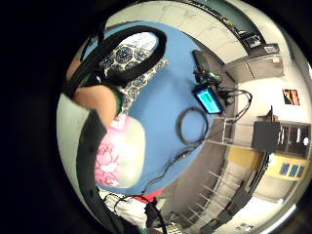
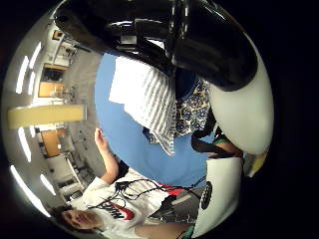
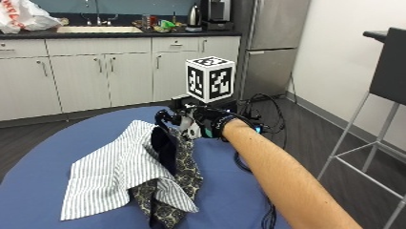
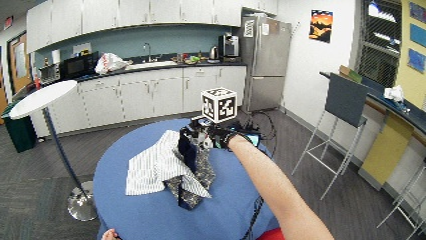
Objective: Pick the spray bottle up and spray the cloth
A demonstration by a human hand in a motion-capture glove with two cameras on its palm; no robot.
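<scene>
kitchen-style room, round blue table [image 4: 133, 200] in the middle.
white cabinets [image 4: 133, 100] under a dark counter [image 4: 153, 65] with a sink and faucet, upper cabinets [image 4: 133, 15] over a teal wall; microwave [image 4: 80, 65] and white bag [image 4: 110, 63] on the counter, steel fridge [image 4: 266, 65] at its end. grey wood-look floor [image 4: 40, 200]. white round stand table [image 4: 43, 97] on one side, dark stools [image 4: 343, 105] by a yellow-fronted bar on the other. poster [image 4: 321, 26] on the white wall, ceiling strip lights [image 2: 22, 74].
</scene>
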